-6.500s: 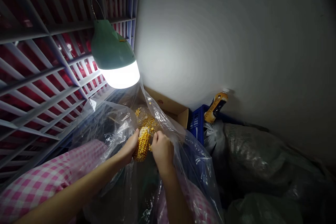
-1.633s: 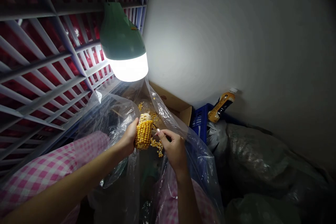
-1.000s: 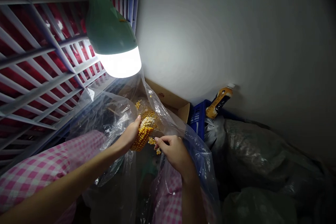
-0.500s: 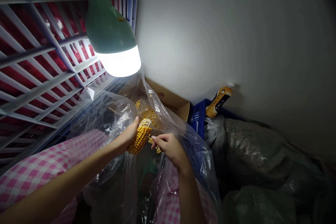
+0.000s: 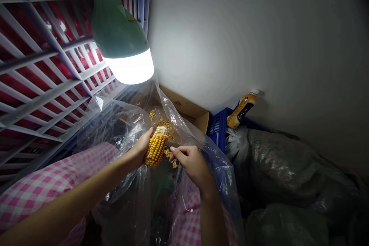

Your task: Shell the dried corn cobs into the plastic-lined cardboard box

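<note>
Upper end of corn cob (image 5: 160, 131) stripped bare since earlier, pale core now exposed; loose kernels (image 5: 174, 164) dropped beside cob; right hand (image 5: 192, 165) moved back, fingertips now just apart from cob.

Corn cob (image 5: 155, 150): yellow kernels, pale bare tip. Cloth (image 5: 49, 196): pink-and-white gingham. Lamp (image 5: 115, 23): green shade, white glow. Crate (image 5: 217, 134): blue. Box (image 5: 184, 107): tan. Sacks (image 5: 282, 165): grey-green. Rack (image 5: 54, 57): white bars, red behind.

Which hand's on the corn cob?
The left hand grips the corn cob around its side. The right hand is curled beside the cob, not wrapped around it, next to the loose kernels.
</note>
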Motion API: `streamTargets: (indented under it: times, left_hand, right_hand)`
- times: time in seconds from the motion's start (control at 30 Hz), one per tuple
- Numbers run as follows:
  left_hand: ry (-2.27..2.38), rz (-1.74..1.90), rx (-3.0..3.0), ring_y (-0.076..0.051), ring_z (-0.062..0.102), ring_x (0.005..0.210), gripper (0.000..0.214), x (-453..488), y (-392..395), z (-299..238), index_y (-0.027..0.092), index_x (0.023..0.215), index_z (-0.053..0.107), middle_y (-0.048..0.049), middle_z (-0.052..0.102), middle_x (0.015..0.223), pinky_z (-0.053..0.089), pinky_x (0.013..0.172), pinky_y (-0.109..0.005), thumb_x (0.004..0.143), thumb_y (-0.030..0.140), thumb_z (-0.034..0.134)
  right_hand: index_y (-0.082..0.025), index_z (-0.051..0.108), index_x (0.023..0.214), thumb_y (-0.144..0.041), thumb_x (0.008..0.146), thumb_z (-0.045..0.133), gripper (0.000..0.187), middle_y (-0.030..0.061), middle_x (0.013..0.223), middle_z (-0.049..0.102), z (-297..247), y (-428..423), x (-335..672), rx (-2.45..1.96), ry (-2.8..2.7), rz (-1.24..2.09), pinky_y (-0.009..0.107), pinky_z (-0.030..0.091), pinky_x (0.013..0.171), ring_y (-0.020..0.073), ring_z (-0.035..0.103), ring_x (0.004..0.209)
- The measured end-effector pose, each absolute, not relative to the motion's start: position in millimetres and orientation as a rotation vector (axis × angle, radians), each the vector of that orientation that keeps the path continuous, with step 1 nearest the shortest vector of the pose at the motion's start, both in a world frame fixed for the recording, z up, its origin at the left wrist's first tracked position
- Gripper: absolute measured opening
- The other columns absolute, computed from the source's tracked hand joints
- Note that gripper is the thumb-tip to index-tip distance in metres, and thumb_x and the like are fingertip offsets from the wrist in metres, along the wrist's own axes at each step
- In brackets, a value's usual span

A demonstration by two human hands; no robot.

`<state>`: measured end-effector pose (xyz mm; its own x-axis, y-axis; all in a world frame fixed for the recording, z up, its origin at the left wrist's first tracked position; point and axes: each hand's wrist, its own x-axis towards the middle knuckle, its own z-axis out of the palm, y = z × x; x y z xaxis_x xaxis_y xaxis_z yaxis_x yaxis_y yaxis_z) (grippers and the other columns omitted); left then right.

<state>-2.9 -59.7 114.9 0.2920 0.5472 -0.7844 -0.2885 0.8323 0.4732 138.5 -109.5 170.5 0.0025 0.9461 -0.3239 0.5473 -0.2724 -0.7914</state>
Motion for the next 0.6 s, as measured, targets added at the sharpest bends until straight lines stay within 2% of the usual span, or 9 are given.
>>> streamTargets:
  times: [0.4, 0.6]
  left_hand:
    - [1.167, 0.53, 0.341, -0.022, 0.06, 0.047, 0.049, -4.4, -60.4, 114.0, 0.012, 0.078, 0.06, -0.0099, 0.065, 0.058, 0.047, 0.045, -0.031, 0.082, 0.053, 0.033]
    - [1.226, 0.468, 0.34, -0.024, 0.058, 0.042, 0.049, -5.9, -63.7, 115.2, 0.013, 0.079, 0.062, -0.0104, 0.063, 0.053, 0.044, 0.039, -0.031, 0.08, 0.055, 0.037]
  right_hand:
    - [-0.014, 0.064, 0.057, -0.037, 0.08, 0.046, 0.037, -0.0002, 0.056, 0.057, 170.4, -109.6, 142.8, -1.875, -1.588, 1.271, 0.021, 0.033, 0.059, 0.0099, 0.049, 0.056]
    - [-0.013, 0.064, 0.057, -0.035, 0.079, 0.047, 0.036, -0.0011, 0.052, 0.052, 165.0, -107.1, 146.0, -1.807, -1.619, 1.348, 0.021, 0.03, 0.055, 0.0082, 0.044, 0.053]
